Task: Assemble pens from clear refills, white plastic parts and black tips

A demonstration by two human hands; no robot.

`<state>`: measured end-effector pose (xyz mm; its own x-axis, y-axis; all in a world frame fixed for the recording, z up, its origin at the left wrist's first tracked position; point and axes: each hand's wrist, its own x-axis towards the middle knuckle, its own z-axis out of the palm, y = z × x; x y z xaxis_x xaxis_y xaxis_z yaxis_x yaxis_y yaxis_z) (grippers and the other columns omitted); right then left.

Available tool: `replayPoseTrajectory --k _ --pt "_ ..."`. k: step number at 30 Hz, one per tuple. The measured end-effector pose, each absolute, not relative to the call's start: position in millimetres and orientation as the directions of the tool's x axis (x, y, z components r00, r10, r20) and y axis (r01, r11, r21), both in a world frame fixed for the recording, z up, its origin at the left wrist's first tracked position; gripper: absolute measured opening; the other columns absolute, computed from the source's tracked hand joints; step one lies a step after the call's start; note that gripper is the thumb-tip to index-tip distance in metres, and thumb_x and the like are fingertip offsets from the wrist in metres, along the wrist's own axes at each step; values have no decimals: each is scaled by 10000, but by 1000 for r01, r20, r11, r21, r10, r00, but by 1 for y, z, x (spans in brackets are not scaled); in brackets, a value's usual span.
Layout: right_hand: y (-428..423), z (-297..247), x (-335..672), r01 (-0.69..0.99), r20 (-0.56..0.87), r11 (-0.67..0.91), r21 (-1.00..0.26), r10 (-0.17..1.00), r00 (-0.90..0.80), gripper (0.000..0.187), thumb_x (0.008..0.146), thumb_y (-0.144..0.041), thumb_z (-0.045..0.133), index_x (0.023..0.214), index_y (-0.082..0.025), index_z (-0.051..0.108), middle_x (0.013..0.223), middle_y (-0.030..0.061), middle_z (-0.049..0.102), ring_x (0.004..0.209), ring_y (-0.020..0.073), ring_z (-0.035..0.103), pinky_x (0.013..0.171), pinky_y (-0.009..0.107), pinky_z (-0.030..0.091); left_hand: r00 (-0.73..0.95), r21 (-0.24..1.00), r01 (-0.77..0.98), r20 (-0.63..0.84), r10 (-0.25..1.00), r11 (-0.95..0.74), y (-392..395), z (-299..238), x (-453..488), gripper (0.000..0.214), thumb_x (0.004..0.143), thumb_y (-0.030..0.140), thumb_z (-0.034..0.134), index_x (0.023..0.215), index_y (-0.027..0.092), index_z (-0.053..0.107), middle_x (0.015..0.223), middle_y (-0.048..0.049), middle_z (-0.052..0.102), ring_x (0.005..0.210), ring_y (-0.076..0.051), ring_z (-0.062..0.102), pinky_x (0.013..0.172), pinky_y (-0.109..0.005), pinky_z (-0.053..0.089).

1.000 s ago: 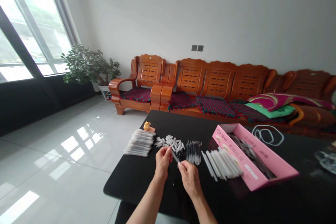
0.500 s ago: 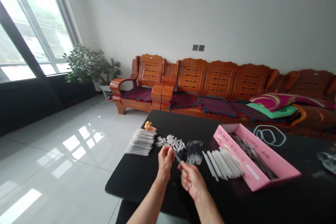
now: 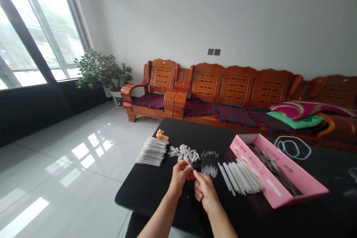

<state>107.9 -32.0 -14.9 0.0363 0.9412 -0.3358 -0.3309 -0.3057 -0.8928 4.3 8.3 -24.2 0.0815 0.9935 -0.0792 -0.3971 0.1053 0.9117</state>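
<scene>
Above the black table (image 3: 142, 191), left hand (image 3: 179, 177) and right hand (image 3: 205, 189) pinched a slim stick (image 3: 187, 161) between them, tiled floor (image 3: 95, 186) shining alongside, wooden sofa (image 3: 208, 85) lining the wall (image 3: 167, 15)!

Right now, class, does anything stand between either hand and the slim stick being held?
Nothing visible does: the left hand and right hand both grip the slim stick. The small white pieces and dark rods lie beyond the hands, not between.

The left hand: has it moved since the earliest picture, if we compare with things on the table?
Yes, slightly: the left hand has moved to the right, closer to the bundle of black-topped sticks.
</scene>
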Motion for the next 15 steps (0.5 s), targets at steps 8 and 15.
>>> replayPoseTrajectory --k 8,15 --pt "-32 -21 115 -271 -336 -302 -914 938 88 531 640 -669 696 714 -151 608 346 -104 374 243 49 286 242 171 201 -108 897 -434 -138 984 78 30 -23 -29 459 604 332 789 967 101 628 661 -4 634 512 -98 579 413 -167 428" --pt "-37 -44 142 -321 -318 -248 -914 930 187 515 610 -628 745 720 -141 617 372 -99 399 260 50 312 254 176 226 -624 998 -59 -27 781 -12 88 -14 -114 375 747 258 688 1065 102 564 568 16 627 532 -172 663 527 -283 556"
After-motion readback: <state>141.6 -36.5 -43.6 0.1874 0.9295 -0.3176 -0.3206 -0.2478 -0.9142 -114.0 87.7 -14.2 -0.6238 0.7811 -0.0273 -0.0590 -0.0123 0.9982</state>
